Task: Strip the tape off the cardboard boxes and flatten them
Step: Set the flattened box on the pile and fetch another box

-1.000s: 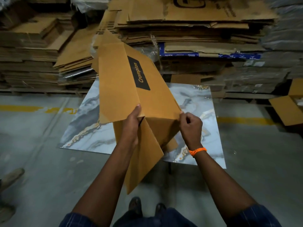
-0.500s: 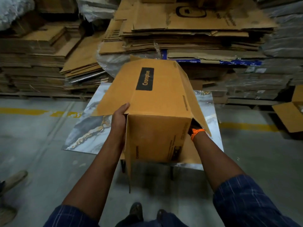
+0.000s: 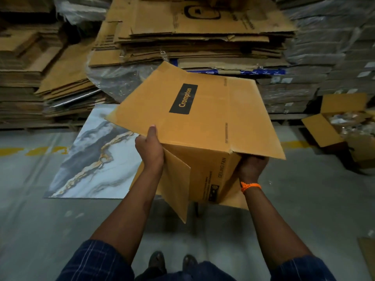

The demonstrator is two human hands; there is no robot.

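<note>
You hold the cardboard box (image 3: 194, 118) off the floor, above the right part of the marbled slab (image 3: 91, 159), with its "Crompton" label facing up and its flaps loose. Your left grip (image 3: 151, 148) is clamped on the box's near left edge, thumb on top of the panel and fingers beneath. Your right grip (image 3: 251, 166) is tucked under the right flap and closed against the box's side wall, fingertips hidden. An orange wristband (image 3: 250, 186) sits on that wrist. Beyond the slab rise stacks of flattened cardboard (image 3: 203, 37). Well to the right of the slab stands an open carton (image 3: 334, 122) on the floor. On the slab's near side are your shoes (image 3: 156, 262).
</note>
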